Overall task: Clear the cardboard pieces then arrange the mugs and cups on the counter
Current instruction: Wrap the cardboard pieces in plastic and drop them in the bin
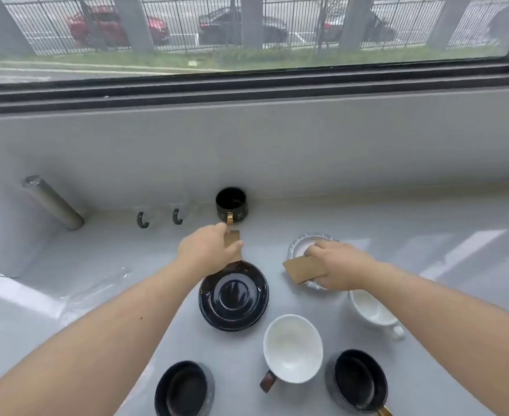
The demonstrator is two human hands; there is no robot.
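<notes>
My left hand pinches a brown cardboard piece just in front of a black mug with a gold handle at the wall. My right hand grips a second cardboard piece over a white patterned saucer. A black saucer lies between my forearms. Nearer me stand a white cup with a brown handle, a white cup partly under my right arm, a dark cup with a gold handle and a dark cup.
The grey counter runs to a low wall under a window. Two clear glass mugs with dark handles stand at the wall, left of the black mug. A grey metal cylinder leans at far left. Clear plastic film lies on the left.
</notes>
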